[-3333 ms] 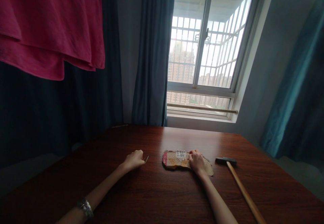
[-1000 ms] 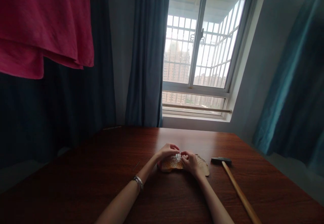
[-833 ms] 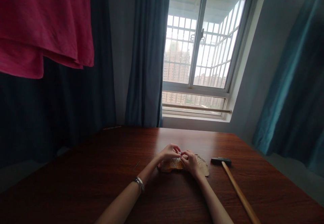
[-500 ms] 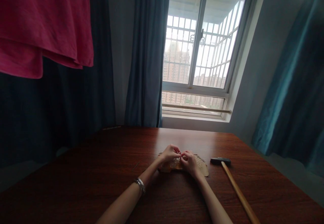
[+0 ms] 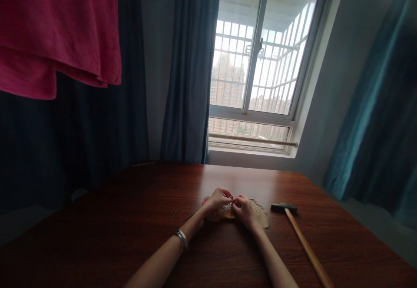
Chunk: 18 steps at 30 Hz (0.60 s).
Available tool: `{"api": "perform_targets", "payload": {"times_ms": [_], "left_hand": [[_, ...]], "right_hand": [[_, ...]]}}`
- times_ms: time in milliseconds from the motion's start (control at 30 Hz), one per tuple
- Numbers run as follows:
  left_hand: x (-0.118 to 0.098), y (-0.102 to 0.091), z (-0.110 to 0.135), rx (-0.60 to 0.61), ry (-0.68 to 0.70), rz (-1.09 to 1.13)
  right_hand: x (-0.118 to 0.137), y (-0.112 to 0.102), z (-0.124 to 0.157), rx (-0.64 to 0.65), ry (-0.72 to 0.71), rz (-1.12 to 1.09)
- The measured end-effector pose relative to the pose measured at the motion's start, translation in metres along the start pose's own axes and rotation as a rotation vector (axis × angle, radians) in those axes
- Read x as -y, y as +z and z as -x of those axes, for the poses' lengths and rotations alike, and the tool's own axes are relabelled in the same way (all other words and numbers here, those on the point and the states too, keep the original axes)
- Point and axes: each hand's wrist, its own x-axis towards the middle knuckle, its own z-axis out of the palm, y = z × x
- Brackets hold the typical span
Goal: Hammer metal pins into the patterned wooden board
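While the left hand and right hand meet above the board on the desk, each grip narrow, contents too small to tell, fine fingerwork seems underway, calling for steadiness.

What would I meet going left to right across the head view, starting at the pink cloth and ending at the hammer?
Pink cloth → what look like thin, loose nails → left hand → right hand → hammer.
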Motion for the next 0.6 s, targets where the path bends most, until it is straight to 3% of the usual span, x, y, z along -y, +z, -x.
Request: {"api": "perform_targets", "payload": {"times_ms": [200,367,467,600], "left_hand": [[0.004,0.002,0.0,-0.009,-0.002,0.058],[0.015,0.008,-0.003,-0.002,-0.03,0.109],[0.021,0.01,-0.005,-0.003,-0.036,0.134],[0.024,0.011,-0.005,-0.001,-0.033,0.182]], "right_hand": [[0.013,-0.017,0.003,0.046,0.001,0.141],[0.017,-0.05,0.014,0.026,0.101,0.321],[0.008,-0.075,0.046,-0.059,0.247,0.449],[-0.021,-0.102,0.12,-0.271,0.332,0.791]]}}
